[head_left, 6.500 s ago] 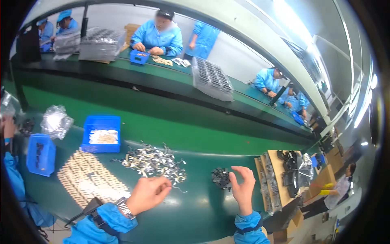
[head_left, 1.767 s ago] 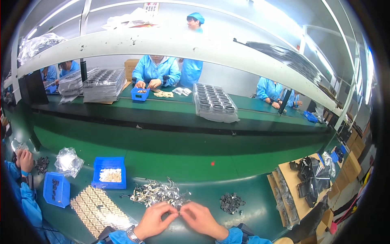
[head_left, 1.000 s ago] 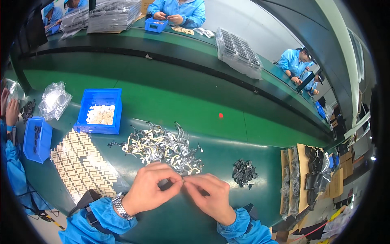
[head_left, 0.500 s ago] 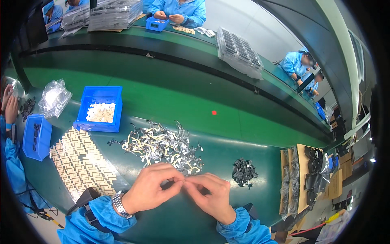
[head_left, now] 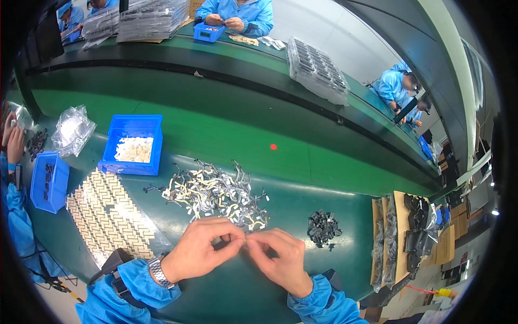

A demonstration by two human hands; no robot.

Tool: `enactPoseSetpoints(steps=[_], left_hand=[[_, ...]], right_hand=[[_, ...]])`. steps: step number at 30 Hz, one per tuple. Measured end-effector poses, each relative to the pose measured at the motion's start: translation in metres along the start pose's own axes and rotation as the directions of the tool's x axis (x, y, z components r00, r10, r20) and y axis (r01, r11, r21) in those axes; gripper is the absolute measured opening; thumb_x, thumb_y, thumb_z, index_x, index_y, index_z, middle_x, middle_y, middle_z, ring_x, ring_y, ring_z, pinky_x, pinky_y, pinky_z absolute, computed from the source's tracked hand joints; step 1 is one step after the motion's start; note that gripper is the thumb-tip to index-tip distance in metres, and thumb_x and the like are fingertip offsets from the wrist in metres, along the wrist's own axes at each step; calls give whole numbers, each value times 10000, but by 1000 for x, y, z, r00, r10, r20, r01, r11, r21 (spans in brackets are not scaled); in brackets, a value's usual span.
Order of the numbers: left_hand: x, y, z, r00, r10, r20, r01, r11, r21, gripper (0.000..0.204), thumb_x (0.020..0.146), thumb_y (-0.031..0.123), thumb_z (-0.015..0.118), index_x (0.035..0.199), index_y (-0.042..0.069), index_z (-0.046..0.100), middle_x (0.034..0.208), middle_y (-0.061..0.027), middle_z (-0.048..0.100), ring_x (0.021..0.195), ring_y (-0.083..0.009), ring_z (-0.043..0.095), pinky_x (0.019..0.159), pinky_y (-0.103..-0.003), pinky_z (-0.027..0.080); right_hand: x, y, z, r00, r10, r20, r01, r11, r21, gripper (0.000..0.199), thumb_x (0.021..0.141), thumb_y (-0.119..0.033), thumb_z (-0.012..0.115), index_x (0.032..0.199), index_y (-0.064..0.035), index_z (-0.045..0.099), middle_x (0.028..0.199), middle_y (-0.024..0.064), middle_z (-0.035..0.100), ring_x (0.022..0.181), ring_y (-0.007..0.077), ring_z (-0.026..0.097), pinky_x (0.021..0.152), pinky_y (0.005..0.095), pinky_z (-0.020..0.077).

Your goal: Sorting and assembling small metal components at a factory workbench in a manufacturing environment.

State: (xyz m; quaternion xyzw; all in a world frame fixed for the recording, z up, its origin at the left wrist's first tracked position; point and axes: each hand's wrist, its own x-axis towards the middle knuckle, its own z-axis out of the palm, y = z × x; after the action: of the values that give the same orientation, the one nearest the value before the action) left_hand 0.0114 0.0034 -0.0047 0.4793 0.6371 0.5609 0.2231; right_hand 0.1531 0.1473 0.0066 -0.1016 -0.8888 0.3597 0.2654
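Grip status: left hand [head_left: 200, 252] and right hand [head_left: 288, 265] pinched, tip to tip, presumably for fine control; I cannot tell what they hold. Pale-and-grey heap [head_left: 216, 193] lies just beyond, black heap [head_left: 324, 229] rightward, likely for short reaches.

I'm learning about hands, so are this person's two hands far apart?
No, the left hand and right hand have their fingertips close together.

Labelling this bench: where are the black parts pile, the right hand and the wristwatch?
Black parts pile [head_left: 324, 228], head view: middle of heap.
Right hand [head_left: 286, 262], head view: back of hand.
Wristwatch [head_left: 158, 271], head view: metal band.
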Motion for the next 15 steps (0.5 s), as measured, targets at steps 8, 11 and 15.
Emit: enactPoseSetpoints(steps=[8,11,15], left_hand=[[0,-2,1,1000,-15,4,15,1000,-3,79,872,34,712,949,26,698,828,-88,681,718,-206,660,650,-322,528],[0,-1,0,1000,-14,7,14,1000,-13,80,875,37,710,953,27,696,830,-86,677,722,-207,653,654,-328,525],[-1,-2,0,1000,-15,18,15,1000,0,81,875,43,712,952,28,691,829,-86,672,725,-212,643,658,-337,521]], right_hand=[[-1,0,1,1000,-5,8,5,1000,12,149,815,-36,804,958,-34,763,822,82,744,656,207,680,568,307,544],[-1,-1,0,1000,-19,6,19,1000,1,146,815,-31,800,955,-35,762,822,83,744,659,206,682,568,306,545],[-1,-1,0,1000,-15,7,15,1000,3,141,814,-27,796,950,-35,759,809,81,738,661,205,683,570,308,546]])
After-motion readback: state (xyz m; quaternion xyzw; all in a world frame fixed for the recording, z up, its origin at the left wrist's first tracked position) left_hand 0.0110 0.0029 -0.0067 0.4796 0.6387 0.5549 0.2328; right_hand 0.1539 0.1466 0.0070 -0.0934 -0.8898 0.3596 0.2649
